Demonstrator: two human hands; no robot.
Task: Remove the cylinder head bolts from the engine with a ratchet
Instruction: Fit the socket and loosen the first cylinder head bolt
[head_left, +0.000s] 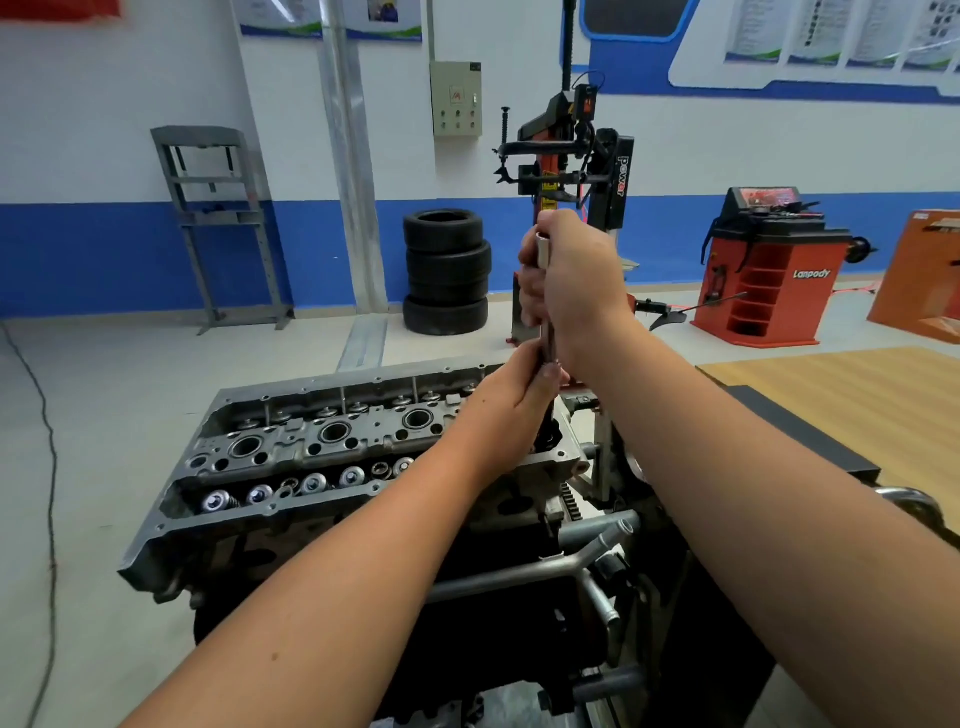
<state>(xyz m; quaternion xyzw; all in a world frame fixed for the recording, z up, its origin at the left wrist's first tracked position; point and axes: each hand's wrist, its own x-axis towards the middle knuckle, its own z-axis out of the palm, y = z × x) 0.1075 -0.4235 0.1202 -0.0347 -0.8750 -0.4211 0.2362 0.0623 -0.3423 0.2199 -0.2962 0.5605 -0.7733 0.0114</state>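
The engine's grey cylinder head (291, 457) lies in front of me with its valve springs and plug wells exposed. A long silver ratchet tool (545, 254) stands nearly upright over the head's right end. My right hand (576, 280) is wrapped around the tool's upper part. Lower down, my left hand (524, 384) pinches its shaft just above the head. The tool's tip and the bolt under it are hidden by my hands.
A stack of black tyres (447, 270) and a tyre changer (571, 156) stand behind the engine. A red wheel balancer (769, 270) sits at the right, a wooden tabletop (841, 384) beside me, and a grey press frame (218, 218) by the left wall.
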